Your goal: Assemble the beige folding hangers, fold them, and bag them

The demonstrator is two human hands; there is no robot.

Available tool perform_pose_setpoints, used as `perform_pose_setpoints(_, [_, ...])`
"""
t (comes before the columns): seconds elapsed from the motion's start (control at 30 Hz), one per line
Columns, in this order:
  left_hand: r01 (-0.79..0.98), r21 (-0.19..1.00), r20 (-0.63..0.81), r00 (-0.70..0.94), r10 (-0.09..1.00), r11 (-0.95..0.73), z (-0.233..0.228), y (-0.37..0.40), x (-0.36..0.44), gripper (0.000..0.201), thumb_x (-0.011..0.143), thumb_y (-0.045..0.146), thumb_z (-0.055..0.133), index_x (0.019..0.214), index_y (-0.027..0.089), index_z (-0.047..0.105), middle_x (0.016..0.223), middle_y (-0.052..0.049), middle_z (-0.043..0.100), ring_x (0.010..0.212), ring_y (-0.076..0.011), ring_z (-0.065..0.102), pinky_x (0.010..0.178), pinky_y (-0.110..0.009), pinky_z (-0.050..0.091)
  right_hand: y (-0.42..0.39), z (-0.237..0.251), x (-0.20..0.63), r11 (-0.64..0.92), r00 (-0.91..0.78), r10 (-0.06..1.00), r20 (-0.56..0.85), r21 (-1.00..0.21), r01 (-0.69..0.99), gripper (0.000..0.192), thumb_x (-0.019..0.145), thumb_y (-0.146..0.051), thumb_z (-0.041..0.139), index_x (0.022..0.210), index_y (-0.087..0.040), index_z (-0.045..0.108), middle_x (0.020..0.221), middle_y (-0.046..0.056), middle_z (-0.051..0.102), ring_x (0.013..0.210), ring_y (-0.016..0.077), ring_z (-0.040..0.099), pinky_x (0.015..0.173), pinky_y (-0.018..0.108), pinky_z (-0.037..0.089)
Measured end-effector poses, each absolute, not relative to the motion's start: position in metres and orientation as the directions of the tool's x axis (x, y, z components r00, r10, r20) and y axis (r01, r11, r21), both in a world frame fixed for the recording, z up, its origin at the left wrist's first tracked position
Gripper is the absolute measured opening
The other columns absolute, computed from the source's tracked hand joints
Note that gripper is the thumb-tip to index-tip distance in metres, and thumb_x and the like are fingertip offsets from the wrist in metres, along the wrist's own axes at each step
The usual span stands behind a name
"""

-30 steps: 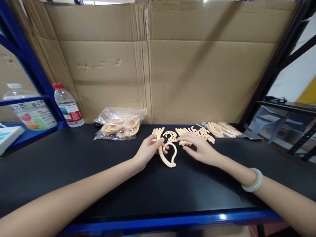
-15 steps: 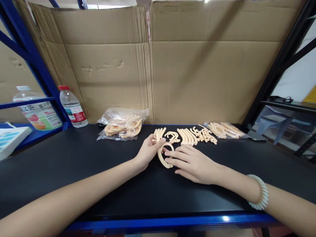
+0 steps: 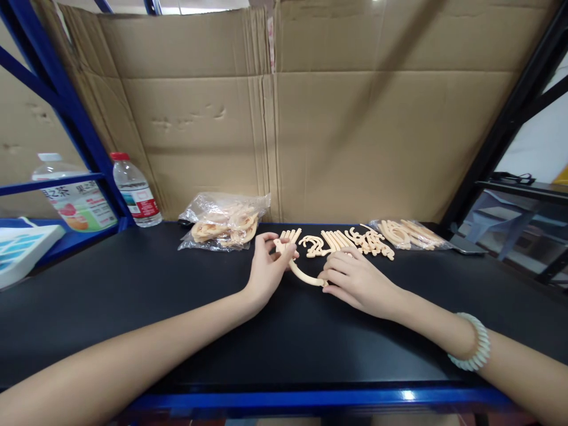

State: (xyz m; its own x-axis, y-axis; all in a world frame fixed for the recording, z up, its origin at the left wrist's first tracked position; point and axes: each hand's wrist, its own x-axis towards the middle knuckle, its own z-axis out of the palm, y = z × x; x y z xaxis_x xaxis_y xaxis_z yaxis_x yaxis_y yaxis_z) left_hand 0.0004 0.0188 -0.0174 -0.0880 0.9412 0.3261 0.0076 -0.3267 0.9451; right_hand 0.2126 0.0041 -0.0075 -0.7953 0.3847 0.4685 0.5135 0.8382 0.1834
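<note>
Chinese characters on carton label (image 3: 75,198)

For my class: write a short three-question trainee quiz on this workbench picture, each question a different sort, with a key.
1. True or false: both the left hand and the right hand touch the curved cream plastic strip.
2. Where does the clear plastic bag of cream parts lie? A) left of the hands B) on the blue shelf C) under the right wrist.
3. Fill in: the right wrist wears a pale green beaded ____.

Key: 1 true; 2 A; 3 bracelet.
</note>
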Motion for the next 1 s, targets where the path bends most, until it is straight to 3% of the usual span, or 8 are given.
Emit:
perform_pose_setpoints(0.1, [0.398, 0.731, 0.646, -0.144, 0.749, -0.555, -0.016, 0.018, -0.004, 0.034, 0.083, 0.03, 0.061, 0.11, 0.022, 0.042, 0.122, -0.011, 0.052, 0.114, -0.0237, 0.054, 0.093, -0.043, 0.047, 0.004, -0.008, 0.213, 0.83, -0.763, 0.41, 0.499, 0.141, 0.539, 0.016, 0.095, -0.024, 0.048, 0.093, -0.017, 0.062, 0.085, 0.004, 0.063, 0.083, 0.0168, 0.058, 0.091, 0.039, 0.035])
perform_pose_setpoints(0.17, [0.593, 0.446, 0.79, 0.092, 0.606, -0.67, -0.013, 0.015, -0.005, 0.031, 0.084, 0.024, 0.059, 0.112, 0.021, 0.046, 0.12, -0.011, 0.055, 0.119, -0.0243, 0.05, 0.106, -0.049, 0.034, 0.003, -0.009, 0.213, 0.824, -0.749, 0.414, 0.518, 0.137, 0.55, 0.017, 0.095, -0.024, 0.047, 0.094, -0.018, 0.062, 0.086, 0.003, 0.064, 0.082, 0.0163, 0.059, 0.094, 0.041, 0.032])
perform_pose_setpoints(0.23, [0.618, 0.187, 0.775, 0.385, 0.501, -0.764, -0.01, 0.01, -0.005, 0.028, 0.084, 0.024, 0.058, 0.111, 0.021, 0.049, 0.112, -0.009, 0.062, 0.116, -0.0246, 0.053, 0.111, -0.053, 0.023, 0.003, -0.01, 0.213, 0.817, -0.738, 0.413, 0.534, 0.142, 0.559, 0.017, 0.095, -0.024, 0.046, 0.092, -0.019, 0.062, 0.086, 0.003, 0.065, 0.082, 0.0161, 0.059, 0.095, 0.042, 0.031])
perform_pose_setpoints(0.33, [0.55, -0.011, 0.635, 0.649, 0.419, -0.835, -0.007, 0.001, -0.001, 0.015, 0.089, 0.026, 0.052, 0.103, 0.02, 0.054, 0.1, -0.005, 0.067, 0.105, -0.0227, 0.059, 0.113, -0.054, 0.017, 0.002, -0.01, 0.212, 0.807, -0.725, 0.401, 0.56, 0.158, 0.569, 0.019, 0.095, -0.024, 0.045, 0.086, -0.018, 0.06, 0.081, 0.003, 0.064, 0.078, 0.016, 0.059, 0.092, 0.041, 0.033])
perform_pose_setpoints(0.43, [0.546, -0.064, 0.554, 0.715, 0.426, -0.835, -0.006, -0.004, 0.002, 0.013, 0.093, 0.026, 0.045, 0.099, 0.019, 0.055, 0.096, -0.005, 0.067, 0.093, -0.0199, 0.062, 0.11, -0.05, 0.026, 0.002, -0.01, 0.212, 0.796, -0.717, 0.388, 0.579, 0.181, 0.578, 0.021, 0.096, -0.023, 0.042, 0.084, -0.017, 0.059, 0.079, 0.003, 0.063, 0.074, 0.0161, 0.057, 0.088, 0.041, 0.033])
perform_pose_setpoints(0.67, [0.612, -0.111, 0.55, 0.694, 0.464, -0.783, -0.014, 0.0, 0.004, 0.016, 0.097, 0.023, 0.039, 0.092, 0.017, 0.052, 0.09, -0.005, 0.064, 0.086, -0.0189, 0.06, 0.089, -0.037, 0.043, 0.001, -0.011, 0.212, 0.808, -0.704, 0.385, 0.596, 0.152, 0.57, 0.017, 0.096, -0.025, 0.045, 0.09, -0.018, 0.059, 0.083, 0.002, 0.064, 0.079, 0.0168, 0.058, 0.093, 0.042, 0.029])
perform_pose_setpoints(0.9, [0.623, -0.157, 0.462, 0.732, 0.501, -0.766, -0.014, -0.006, 0.003, 0.013, 0.095, 0.021, 0.038, 0.09, 0.016, 0.049, 0.084, -0.005, 0.061, 0.075, -0.0188, 0.06, 0.07, -0.031, 0.044, -0.001, -0.011, 0.211, 0.826, -0.727, 0.349, 0.591, 0.171, 0.536, 0.02, 0.096, -0.031, 0.046, 0.095, -0.018, 0.061, 0.074, 0.002, 0.059, 0.072, 0.0177, 0.054, 0.09, 0.042, 0.03])
perform_pose_setpoints(1.0, [0.625, -0.136, 0.407, 0.743, 0.532, -0.769, -0.011, -0.008, 0.003, 0.012, 0.094, 0.022, 0.041, 0.087, 0.018, 0.049, 0.077, -0.003, 0.062, 0.067, -0.0174, 0.059, 0.064, -0.03, 0.041, 0.001, -0.014, 0.212, 0.844, -0.724, 0.368, 0.584, 0.116, 0.523, 0.02, 0.095, -0.032, 0.049, 0.09, -0.018, 0.062, 0.071, 0.001, 0.058, 0.071, 0.0173, 0.054, 0.087, 0.04, 0.031])
